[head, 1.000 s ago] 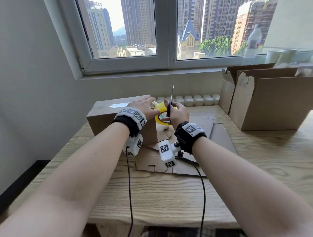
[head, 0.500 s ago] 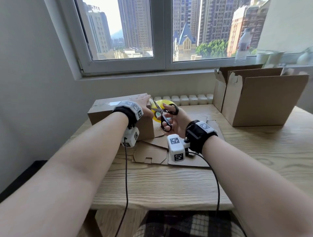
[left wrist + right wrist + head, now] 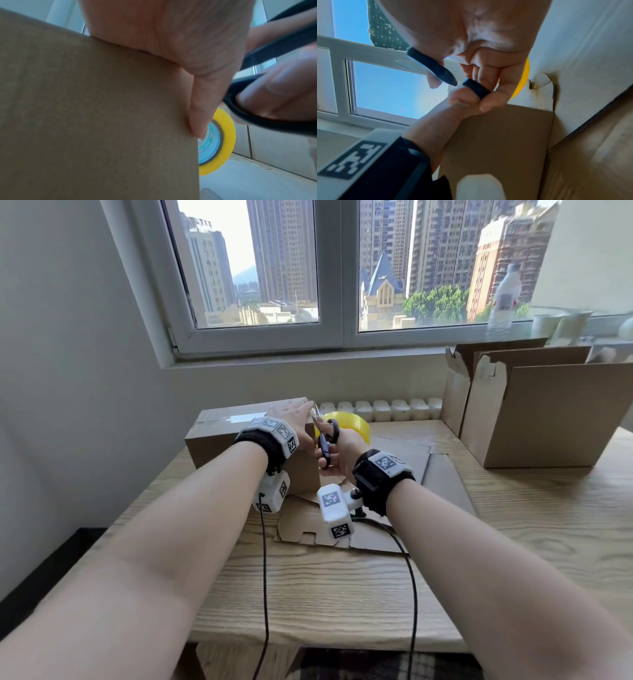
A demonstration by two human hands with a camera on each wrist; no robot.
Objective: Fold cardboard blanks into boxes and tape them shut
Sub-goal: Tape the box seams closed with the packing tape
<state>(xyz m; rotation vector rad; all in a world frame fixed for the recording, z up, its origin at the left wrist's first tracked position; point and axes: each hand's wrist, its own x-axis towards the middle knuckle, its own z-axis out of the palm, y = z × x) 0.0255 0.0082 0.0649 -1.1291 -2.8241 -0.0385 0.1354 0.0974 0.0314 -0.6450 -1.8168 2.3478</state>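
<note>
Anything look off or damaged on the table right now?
Nothing stands out. The left hand rests on the taped box, the right hand holds the scissors by the yellow tape roll, and flat blanks lie underneath.

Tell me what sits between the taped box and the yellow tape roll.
The scissors, gripped by the right hand, with blades at the closed box's corner. The tape roll stands just behind, per the head view.

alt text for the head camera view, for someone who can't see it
A person's right hand grips black scissors at the right end of a closed cardboard box, where the left hand rests. A yellow tape roll stands just behind, on a wooden table under a window.
</note>
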